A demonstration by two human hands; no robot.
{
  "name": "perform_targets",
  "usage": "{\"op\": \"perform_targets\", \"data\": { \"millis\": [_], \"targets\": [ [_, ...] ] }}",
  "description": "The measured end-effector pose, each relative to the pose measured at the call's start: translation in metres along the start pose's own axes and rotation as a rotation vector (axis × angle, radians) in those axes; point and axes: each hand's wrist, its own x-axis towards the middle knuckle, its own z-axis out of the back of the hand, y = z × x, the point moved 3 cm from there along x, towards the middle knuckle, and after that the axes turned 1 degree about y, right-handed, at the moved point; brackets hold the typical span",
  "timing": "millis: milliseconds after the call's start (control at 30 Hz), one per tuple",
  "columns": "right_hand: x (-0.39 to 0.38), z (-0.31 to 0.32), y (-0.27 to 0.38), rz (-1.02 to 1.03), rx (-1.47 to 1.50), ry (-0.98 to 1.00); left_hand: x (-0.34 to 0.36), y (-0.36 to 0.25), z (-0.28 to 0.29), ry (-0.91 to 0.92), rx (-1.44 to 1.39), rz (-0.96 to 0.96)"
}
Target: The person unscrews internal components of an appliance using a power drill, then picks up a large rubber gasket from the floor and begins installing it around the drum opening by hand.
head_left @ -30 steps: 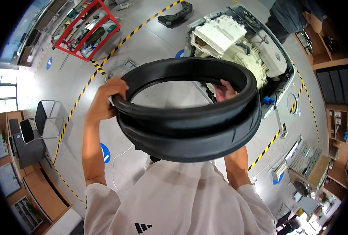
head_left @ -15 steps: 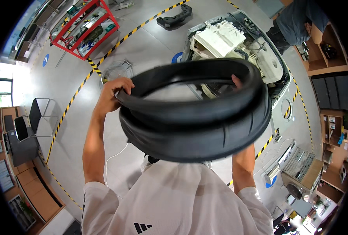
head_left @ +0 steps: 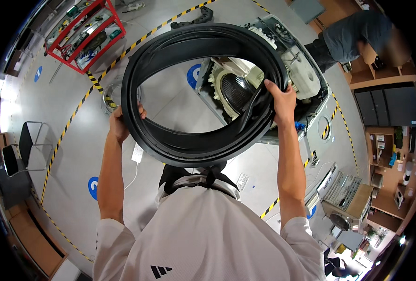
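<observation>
Your left hand (head_left: pixel 119 123) and right hand (head_left: pixel 283 101) grip opposite sides of the round black rubber ring (head_left: pixel 180 139); ease pressure where it buckles.

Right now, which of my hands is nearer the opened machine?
Your right hand, gripping the black rubber ring on the side that overlaps the opened machine; your left hand holds the opposite side, farther away.

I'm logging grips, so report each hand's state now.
Left hand: closed, holding the left side of the black rubber ring.
Right hand: closed, holding the ring's right side.
</observation>
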Motion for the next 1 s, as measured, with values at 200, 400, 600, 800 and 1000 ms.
{"op": "perform_targets", "data": {
  "millis": [200, 400, 600, 800, 1000],
  "targets": [
    [-0.022, -0.012, 0.035, -0.127, 0.145, 0.091, 0.001, -0.001, -0.009, -0.252, -0.021, 0.074],
    [-0.038, -0.048, 0.074, -0.205, 0.331, 0.229, 0.007, -0.005, 0.019, -0.689, 0.402, 0.001],
    [-0.037, -0.100, 0.043, -0.103, 0.260, 0.297, -0.001, 0.020, -0.131, 0.223, 0.741, -0.182],
    [-0.032, -0.088, 0.013, -0.255, 0.150, 0.185, -0.004, 0.073, -0.167, 0.206, 0.926, -0.246],
    [-0.020, -0.066, -0.021, -0.372, 0.171, 0.163, 0.000, 0.086, -0.183, 0.084, 0.960, -0.134]
  ]
}}
